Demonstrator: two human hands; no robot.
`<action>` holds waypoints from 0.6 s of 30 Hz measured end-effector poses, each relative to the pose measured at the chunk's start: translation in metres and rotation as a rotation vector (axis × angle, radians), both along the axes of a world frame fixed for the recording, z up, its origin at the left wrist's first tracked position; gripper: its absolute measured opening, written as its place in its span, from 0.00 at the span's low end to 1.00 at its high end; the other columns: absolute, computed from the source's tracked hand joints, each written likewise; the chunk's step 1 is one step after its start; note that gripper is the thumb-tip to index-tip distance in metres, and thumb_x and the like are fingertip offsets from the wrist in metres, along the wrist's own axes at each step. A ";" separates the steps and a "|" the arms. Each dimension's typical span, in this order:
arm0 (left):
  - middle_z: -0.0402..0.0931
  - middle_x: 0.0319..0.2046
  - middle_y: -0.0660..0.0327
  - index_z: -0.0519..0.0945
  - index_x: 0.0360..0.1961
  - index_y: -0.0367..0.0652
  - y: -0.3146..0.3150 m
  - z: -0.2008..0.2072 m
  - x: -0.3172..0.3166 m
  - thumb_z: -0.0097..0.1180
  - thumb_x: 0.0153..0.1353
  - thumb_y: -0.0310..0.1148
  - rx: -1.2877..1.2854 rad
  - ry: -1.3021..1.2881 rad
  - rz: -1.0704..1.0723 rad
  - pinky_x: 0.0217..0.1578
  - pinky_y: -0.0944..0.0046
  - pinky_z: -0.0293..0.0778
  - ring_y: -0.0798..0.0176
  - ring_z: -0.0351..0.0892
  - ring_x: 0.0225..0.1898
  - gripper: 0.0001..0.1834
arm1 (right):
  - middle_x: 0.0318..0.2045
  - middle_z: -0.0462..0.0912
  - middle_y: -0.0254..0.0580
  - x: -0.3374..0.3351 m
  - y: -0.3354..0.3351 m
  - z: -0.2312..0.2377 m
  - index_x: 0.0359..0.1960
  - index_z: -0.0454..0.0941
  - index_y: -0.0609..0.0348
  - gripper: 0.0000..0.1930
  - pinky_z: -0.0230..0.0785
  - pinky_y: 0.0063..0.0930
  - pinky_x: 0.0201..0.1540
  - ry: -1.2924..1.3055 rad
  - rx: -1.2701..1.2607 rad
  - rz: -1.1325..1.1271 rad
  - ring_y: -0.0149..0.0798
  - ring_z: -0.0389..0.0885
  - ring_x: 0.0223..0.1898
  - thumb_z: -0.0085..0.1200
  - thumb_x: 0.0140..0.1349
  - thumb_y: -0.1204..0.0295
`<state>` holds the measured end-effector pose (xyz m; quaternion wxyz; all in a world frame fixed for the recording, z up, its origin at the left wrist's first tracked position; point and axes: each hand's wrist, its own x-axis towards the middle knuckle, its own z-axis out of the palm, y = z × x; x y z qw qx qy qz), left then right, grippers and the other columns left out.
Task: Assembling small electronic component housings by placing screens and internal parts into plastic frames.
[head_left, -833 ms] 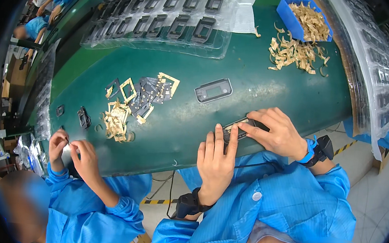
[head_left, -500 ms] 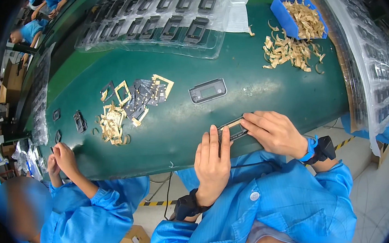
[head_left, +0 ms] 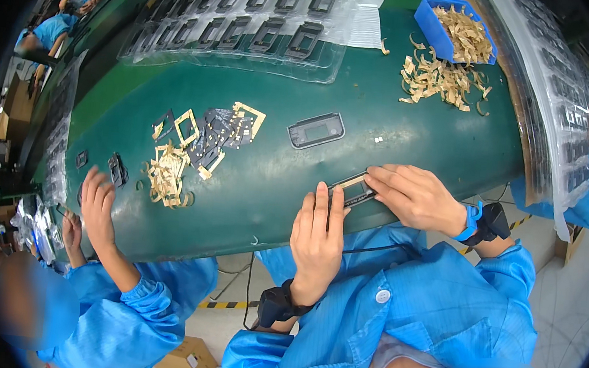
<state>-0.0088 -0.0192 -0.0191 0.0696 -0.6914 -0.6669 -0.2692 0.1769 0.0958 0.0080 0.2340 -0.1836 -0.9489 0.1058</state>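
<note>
- Right hand (head_left: 416, 197) has its fingertips pinched together on the right end of a small dark rectangular frame part (head_left: 351, 190), pressing it onto the green worktop (head_left: 410, 141).
- Left hand (head_left: 318, 238) lies flat and spread apart, palm down, its fingertips touching the part's left end (it grips nothing).
- Long axis of the part runs from lower left to upper right, tilted, so it lies between the two hands; the right hand is the nearer and is the one that has hold of it.
- One similar framed part (head_left: 317, 130) lies alone further up the worktop, well apart from both hands.
- One blue bin (head_left: 429, 24) of tan scraps stands at the far right, with a loose scrap pile (head_left: 440, 81) just beside it.
- One heap of tan and dark frames (head_left: 200, 141) lies to the left, near a co-worker's hand (head_left: 99, 203).
</note>
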 end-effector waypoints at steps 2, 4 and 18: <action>0.79 0.55 0.50 0.83 0.55 0.41 0.000 -0.001 -0.003 0.67 0.58 0.32 0.008 -0.026 -0.007 0.48 0.54 0.76 0.48 0.80 0.52 0.22 | 0.48 0.80 0.49 -0.001 -0.001 0.003 0.52 0.80 0.67 0.23 0.78 0.36 0.41 0.002 0.013 -0.007 0.45 0.82 0.40 0.66 0.52 0.75; 0.79 0.56 0.48 0.82 0.55 0.39 -0.001 -0.002 -0.008 0.65 0.61 0.32 0.017 -0.030 -0.062 0.45 0.54 0.77 0.47 0.80 0.51 0.21 | 0.44 0.81 0.43 -0.002 -0.001 0.013 0.47 0.81 0.67 0.15 0.77 0.35 0.42 -0.043 -0.073 0.004 0.41 0.81 0.40 0.62 0.58 0.74; 0.81 0.53 0.53 0.87 0.47 0.42 -0.004 -0.008 -0.015 0.74 0.48 0.28 0.079 -0.409 -0.105 0.51 0.54 0.76 0.49 0.80 0.53 0.22 | 0.33 0.75 0.37 -0.052 0.036 0.021 0.36 0.79 0.57 0.08 0.72 0.37 0.39 -0.120 -0.261 0.276 0.43 0.77 0.37 0.61 0.55 0.73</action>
